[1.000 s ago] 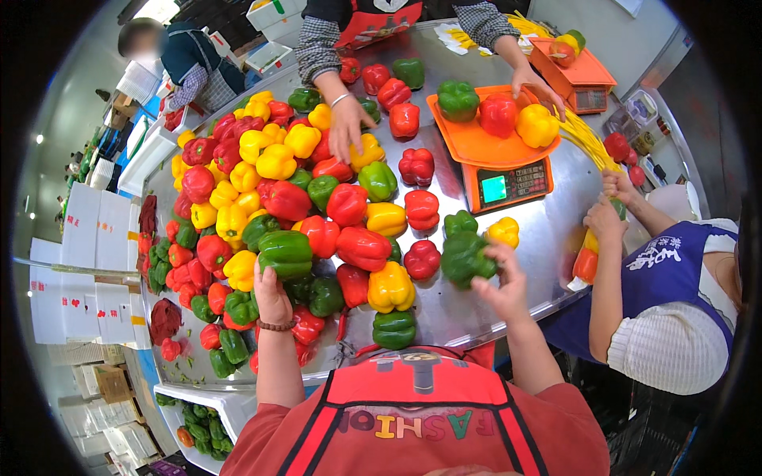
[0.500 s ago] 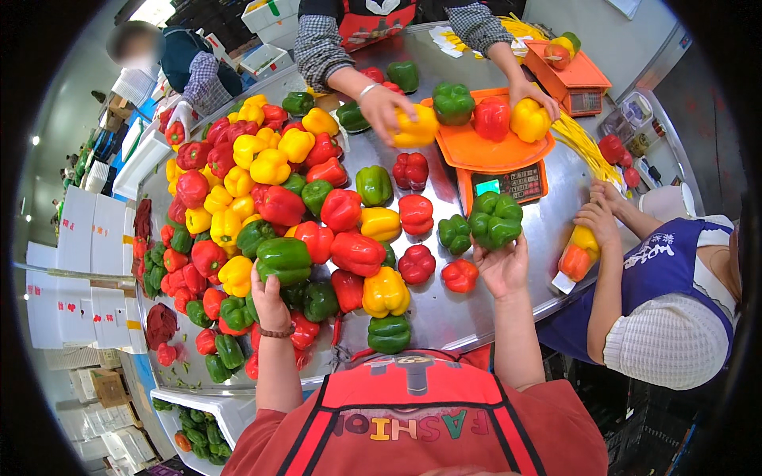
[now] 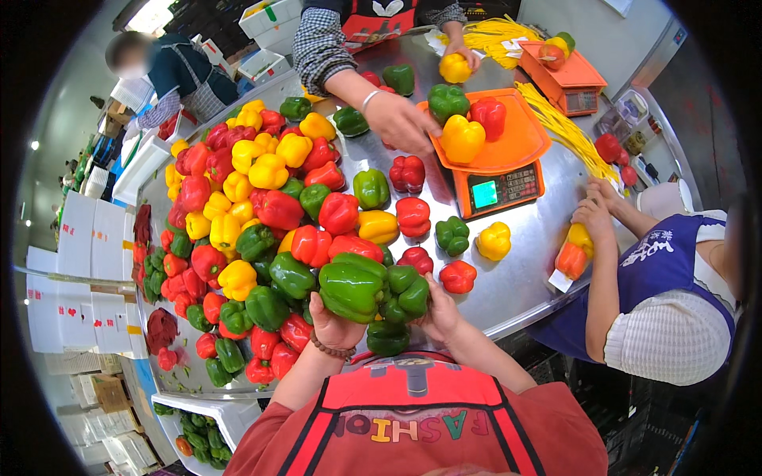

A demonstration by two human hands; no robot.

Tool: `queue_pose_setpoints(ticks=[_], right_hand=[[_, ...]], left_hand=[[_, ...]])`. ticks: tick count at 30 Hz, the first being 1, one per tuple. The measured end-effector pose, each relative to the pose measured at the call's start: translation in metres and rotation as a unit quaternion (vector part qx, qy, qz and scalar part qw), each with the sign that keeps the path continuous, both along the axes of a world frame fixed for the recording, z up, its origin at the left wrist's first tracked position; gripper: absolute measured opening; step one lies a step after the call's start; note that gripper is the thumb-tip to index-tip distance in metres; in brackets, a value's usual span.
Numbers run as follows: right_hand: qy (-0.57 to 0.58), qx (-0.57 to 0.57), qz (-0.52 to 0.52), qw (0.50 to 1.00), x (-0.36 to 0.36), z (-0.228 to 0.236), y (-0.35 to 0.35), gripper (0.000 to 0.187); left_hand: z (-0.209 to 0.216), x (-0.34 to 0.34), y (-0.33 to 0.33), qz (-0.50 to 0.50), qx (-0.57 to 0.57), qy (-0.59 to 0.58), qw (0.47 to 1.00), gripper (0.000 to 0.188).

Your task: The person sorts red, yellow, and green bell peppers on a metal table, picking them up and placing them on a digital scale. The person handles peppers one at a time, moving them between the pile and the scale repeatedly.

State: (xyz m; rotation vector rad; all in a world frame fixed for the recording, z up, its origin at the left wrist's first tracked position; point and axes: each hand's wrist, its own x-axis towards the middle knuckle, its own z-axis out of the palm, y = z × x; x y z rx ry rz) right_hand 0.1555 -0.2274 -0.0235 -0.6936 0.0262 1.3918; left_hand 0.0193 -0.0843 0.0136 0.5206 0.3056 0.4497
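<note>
Larger green pepper [image 3: 353, 287], smaller green pepper [image 3: 406, 295] come together near bench [image 3: 508, 282] front edge.
Left hand [image 3: 335, 327]: fingers holding larger; right hand [image 3: 441, 316]: holding smaller.

multicoloured lettering [image 3: 413, 427] on red shirt [image 3: 413, 454], white characters [image 3: 647, 247] on blue apron [image 3: 615, 279], red marks [image 3: 69, 229] on white boxes [image 3: 70, 321]

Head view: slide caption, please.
Left hand and right hand each hold a green pepper above a table of colourful peppers.

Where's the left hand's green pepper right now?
Head view, just below centre: the green pepper is in the left hand, immediately left of the second green pepper in the right hand.
</note>
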Motion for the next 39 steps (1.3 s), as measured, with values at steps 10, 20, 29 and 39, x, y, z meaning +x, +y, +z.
queue_pose_setpoints(ticks=[10, 20, 29, 39], right_hand=[[-0.455, -0.031, -0.084, 0.886, 0.010, 0.000, 0.010, 0.044], [-0.413, 0.042, -0.044, 0.909, -0.042, -0.002, 0.020, 0.054], [-0.681, 0.094, 0.158, 0.709, -0.029, -0.015, -0.003, 0.051], [-0.759, 0.160, 0.210, 0.595, -0.059, -0.004, 0.036, 0.059]], left_hand=[[0.009, 0.002, 0.002, 0.054, -0.030, 0.013, 0.998, 0.083], [0.011, 0.016, 0.011, 0.042, -0.078, 0.047, 0.995, 0.083], [0.004, -0.003, 0.033, 0.125, 0.003, 0.030, 0.992, 0.080], [0.026, -0.042, 0.075, 0.255, 0.022, 0.003, 0.967, 0.082]])
